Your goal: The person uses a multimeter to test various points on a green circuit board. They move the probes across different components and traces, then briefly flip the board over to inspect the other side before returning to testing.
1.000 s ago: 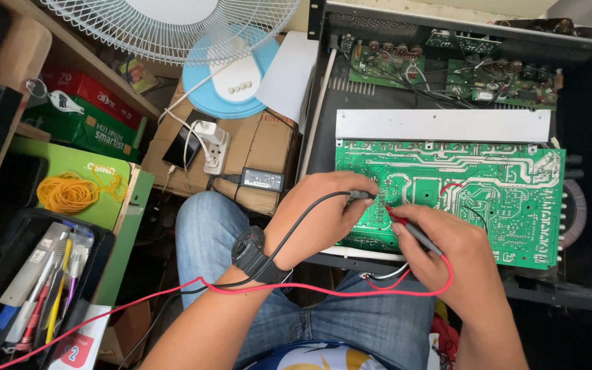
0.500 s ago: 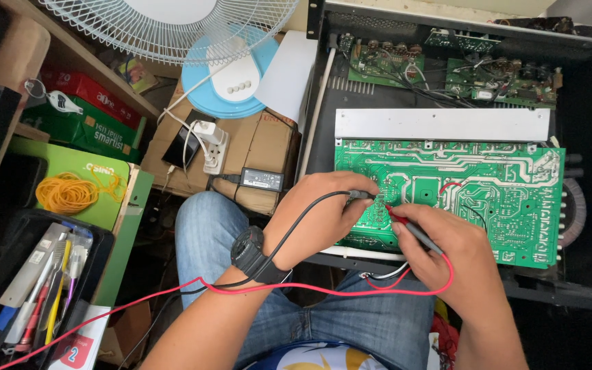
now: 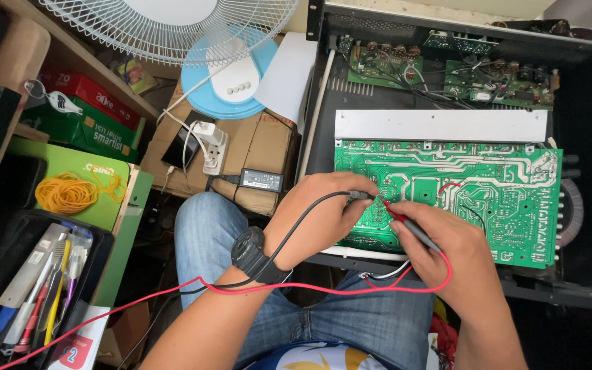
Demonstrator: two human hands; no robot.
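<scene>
Cluttered workshop floor, open black chassis (image 3: 584, 171) across lap | green circuit board (image 3: 488, 199) inside it | unchanged since earlier | left hand (image 3: 323, 216) clamped on black probe (image 3: 359, 195), right hand (image 3: 447, 243) on red probe (image 3: 399, 214), tips on board | fan (image 3: 173, 27), tool tray (image 3: 8, 301) at left

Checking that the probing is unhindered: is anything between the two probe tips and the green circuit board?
Nothing visible. The left hand holds the black probe and the right hand the red probe, both tips right at the bare green circuit board.
</scene>
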